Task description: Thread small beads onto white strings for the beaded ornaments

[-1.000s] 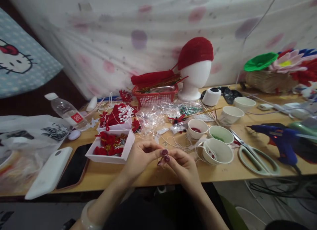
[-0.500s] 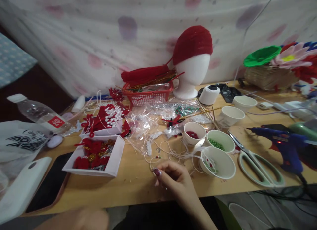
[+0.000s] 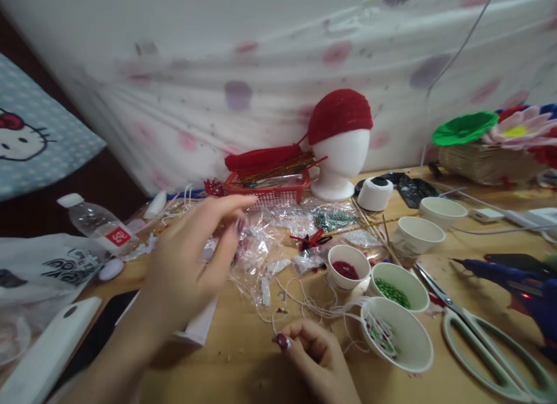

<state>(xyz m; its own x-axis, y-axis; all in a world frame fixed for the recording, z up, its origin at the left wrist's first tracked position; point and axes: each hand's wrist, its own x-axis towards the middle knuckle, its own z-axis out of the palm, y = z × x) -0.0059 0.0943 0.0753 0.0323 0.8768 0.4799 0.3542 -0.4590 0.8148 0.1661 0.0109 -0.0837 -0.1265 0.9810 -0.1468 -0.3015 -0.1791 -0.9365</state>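
Observation:
My left hand point(image 3: 191, 264) is raised over the table with its fingers stretched toward the crumpled clear plastic bags point(image 3: 265, 241); nothing shows in it. It hides most of the white box point(image 3: 198, 329) beneath it. Near the front edge my right hand point(image 3: 314, 353) rests with its fingers curled, pinching a white thread point(image 3: 300, 294) that carries a few small beads and loops across the wood. To its right stands a tilted paper cup of mixed beads point(image 3: 398, 337). Behind that are a cup of green beads point(image 3: 398, 288) and a cup of red beads point(image 3: 348, 267).
Pale green scissors point(image 3: 487, 352) and a blue glue gun point(image 3: 517, 282) lie at the right. A foam head with a red cap point(image 3: 340, 143) and a red basket point(image 3: 272, 190) stand at the back. On the left lie a water bottle point(image 3: 98, 224), a phone point(image 3: 102, 334) and a white slab point(image 3: 43, 352).
My left hand let go of the thread, dropped out of view, then rose and reached forward over the white box. My right hand stayed near the table edge holding the thread.

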